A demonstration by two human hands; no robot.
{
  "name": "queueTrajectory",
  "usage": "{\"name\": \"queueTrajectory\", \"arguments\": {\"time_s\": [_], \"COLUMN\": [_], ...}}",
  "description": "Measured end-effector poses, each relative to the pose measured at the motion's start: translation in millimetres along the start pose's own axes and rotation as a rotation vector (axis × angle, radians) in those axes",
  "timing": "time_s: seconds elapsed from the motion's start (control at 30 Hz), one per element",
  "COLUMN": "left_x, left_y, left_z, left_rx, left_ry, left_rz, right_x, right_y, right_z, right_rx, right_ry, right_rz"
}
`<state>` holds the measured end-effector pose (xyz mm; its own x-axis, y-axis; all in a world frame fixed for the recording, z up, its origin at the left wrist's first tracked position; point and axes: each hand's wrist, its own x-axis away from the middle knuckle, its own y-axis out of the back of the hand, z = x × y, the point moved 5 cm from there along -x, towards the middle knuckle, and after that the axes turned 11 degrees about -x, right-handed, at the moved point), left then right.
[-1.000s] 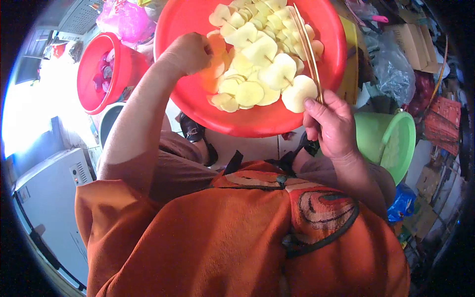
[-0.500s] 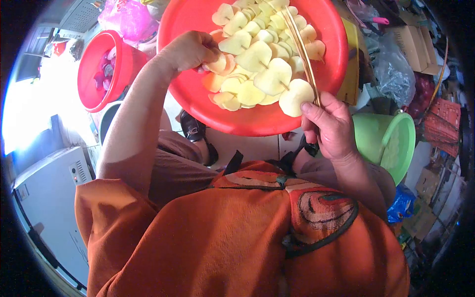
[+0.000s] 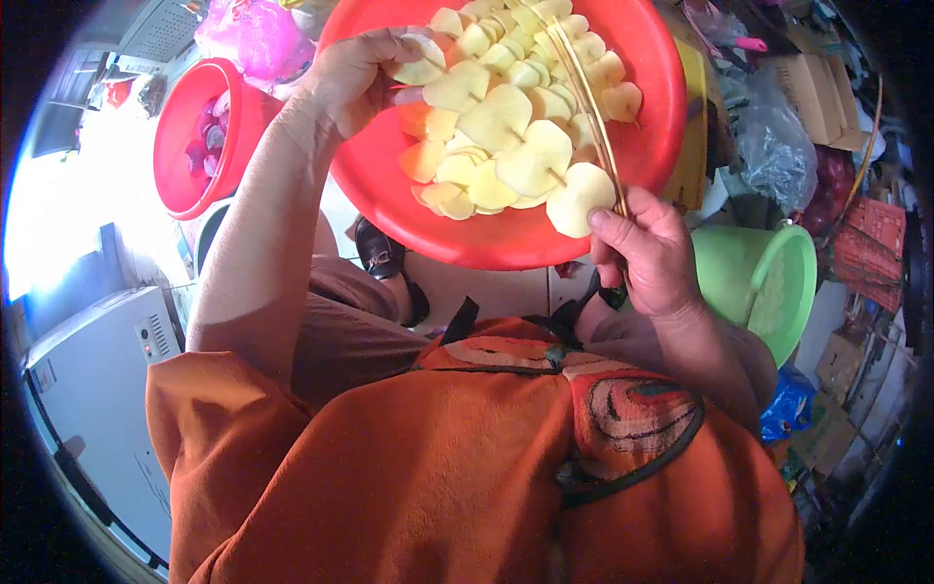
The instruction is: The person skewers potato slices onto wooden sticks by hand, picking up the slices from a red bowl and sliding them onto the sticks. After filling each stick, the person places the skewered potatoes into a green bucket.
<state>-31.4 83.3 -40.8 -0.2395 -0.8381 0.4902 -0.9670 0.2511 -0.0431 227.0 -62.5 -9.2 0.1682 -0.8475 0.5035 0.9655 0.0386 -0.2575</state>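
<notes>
A skewer (image 3: 558,177) threaded with several pale potato slices (image 3: 533,158) slants over the red basin (image 3: 457,248). My right hand (image 3: 650,245) is closed at its lower end, with the thumb beside the nearest slice (image 3: 582,200). The same hand grips a few long, thin bamboo sticks (image 3: 587,90) that point up across the basin. At the far upper end, my left hand (image 3: 352,83) pinches a potato slice (image 3: 420,62); its fingertips are partly hidden behind it. Beneath lie many loose potato slices (image 3: 491,185).
A smaller red bucket (image 3: 173,185) with purple-red pieces stands at left, near a pink plastic bag (image 3: 248,39). A green bucket (image 3: 730,277) is on the right. Cardboard (image 3: 822,97), clear plastic (image 3: 773,136) and a red crate (image 3: 869,255) crowd the right side. A white appliance (image 3: 97,389) stands lower left.
My left hand has moved up and slightly left, and the slice in its fingers now stands at the skewer's upper end. My right hand has barely moved.
</notes>
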Motion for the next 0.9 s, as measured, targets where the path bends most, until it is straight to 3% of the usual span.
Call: {"name": "queueTrajectory", "arguments": {"time_s": [0.17, 0.4, 0.77, 0.9], "left_x": [-2, 0, 14, 7], "left_y": [10, 7, -13, -10], "left_z": [-2, -7, -18, -11], "left_rx": [0.074, 0.092, -0.292, -0.187], "left_ry": [-0.089, -0.055, -0.150, -0.106], "left_rz": [-0.120, -0.171, -0.163, -0.159], "right_x": [-1, 0, -1, -1], "right_y": [-1, 0, -2, -5], "right_z": [0, 1, -1, 0], "right_rx": [0.010, 0.014, 0.083, 0.088], "right_ry": [0.006, 0.044, 0.069, 0.091], "right_rz": [0.001, -0.015, -0.035, -0.030]}}
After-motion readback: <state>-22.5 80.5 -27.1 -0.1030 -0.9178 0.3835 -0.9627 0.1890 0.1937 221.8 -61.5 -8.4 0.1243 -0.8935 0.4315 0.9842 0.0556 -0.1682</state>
